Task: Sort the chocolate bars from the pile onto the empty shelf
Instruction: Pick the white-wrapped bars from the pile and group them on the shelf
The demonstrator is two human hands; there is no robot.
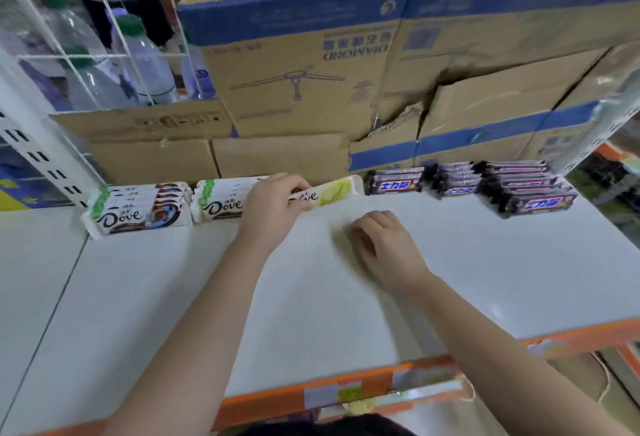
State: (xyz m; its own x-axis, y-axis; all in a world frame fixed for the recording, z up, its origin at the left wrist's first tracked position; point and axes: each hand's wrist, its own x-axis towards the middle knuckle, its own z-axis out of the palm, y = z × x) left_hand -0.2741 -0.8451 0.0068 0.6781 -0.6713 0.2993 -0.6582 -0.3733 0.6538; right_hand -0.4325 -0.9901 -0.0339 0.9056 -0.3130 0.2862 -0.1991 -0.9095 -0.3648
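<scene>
Bar [325, 193], head view: left grip [273, 207] pinches its left end and holds it lengthwise along the shelf [485, 262] back, in the gap between Dove stack [221, 202] and dark bars [394, 184]. I judge this starts a new row by flavour. Right grip [384, 241] loosely curled, holding nothing, low over shelf. Boxes [277, 155] wall the back; front lies open.
</scene>
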